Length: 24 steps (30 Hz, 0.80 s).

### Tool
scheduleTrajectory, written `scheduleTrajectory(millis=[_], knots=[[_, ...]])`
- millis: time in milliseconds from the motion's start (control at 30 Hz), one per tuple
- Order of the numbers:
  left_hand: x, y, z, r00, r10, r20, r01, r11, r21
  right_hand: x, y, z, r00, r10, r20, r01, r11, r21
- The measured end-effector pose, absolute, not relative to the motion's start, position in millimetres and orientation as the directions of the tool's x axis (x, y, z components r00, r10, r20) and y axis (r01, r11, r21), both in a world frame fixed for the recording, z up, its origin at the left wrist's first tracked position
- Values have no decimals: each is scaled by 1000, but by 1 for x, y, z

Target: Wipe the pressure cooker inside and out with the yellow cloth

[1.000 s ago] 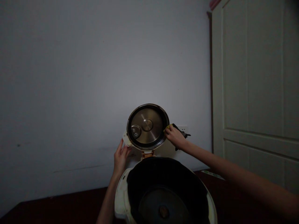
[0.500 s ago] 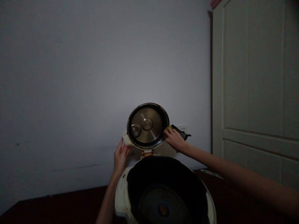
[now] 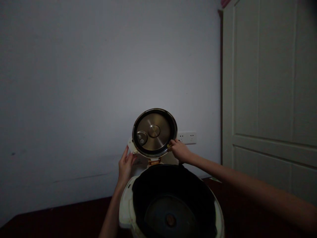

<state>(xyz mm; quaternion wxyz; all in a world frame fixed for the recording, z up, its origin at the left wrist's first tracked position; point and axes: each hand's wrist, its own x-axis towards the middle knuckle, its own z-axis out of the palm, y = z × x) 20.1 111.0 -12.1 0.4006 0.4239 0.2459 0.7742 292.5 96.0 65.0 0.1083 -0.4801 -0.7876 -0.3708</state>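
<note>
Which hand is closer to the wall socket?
Right. The right hand appears just below the socket, at the edge of the lid; the left hand is farther away, at the handle on the lid's other side.

Dim light leaves the wall [image 3: 153,66] brightest mid-frame, edges darker, the lid [image 3: 154,131] streaked with glare.

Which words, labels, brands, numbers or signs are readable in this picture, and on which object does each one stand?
None can be read.
Lid: no legible text.
Cooker: no legible text.
Wall socket: holes visible, no legible lettering.
Pale strip at right: too small and dim to read.
</note>
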Motion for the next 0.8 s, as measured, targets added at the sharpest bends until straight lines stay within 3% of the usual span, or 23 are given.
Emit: scheduleTrajectory(millis=[467, 600, 800], knots=[[20, 112, -12, -317, 846, 429, -439, -532, 724, 303, 98, 102, -620, 593, 514, 751, 258, 608], [20, 113, -14, -332, 833, 443, -423, -551, 719, 311, 103, 91, -655, 516, 552, 741, 294, 604], [19, 112, -14, -305, 821, 482, -395, -570, 720, 302, 107, 52, -663, 582, 471, 741, 421, 522]])
